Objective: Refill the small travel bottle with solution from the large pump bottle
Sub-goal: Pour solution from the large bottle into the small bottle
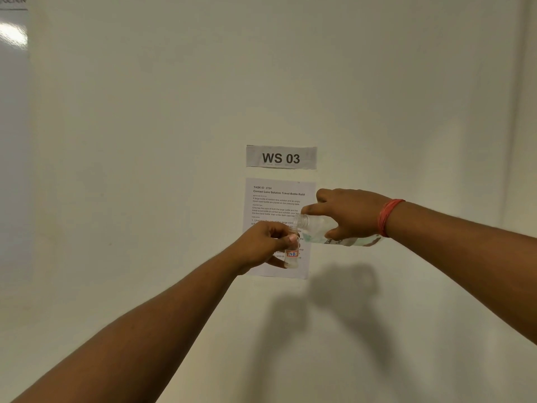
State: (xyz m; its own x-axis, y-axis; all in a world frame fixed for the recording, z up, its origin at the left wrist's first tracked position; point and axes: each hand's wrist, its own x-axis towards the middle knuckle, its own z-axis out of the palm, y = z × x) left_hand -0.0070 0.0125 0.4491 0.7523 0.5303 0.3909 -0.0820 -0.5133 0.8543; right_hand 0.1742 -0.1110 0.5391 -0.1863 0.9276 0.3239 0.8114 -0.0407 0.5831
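We seem mid-pour: our right hand grips the tipped large bottle, our left hand pinches the small bottle, needing steady aim next.

**Clear plastic, matt paper, painted wall**

The small travel bottle is clear, smooth plastic with a white paper sticker on its side. The large bottle, just right of it, is also clear glossy plastic, printed label along its body. Behind both, the instruction sheet and the sign above it are matt paper on a smooth matt wall. Red thread band looks like cloth.
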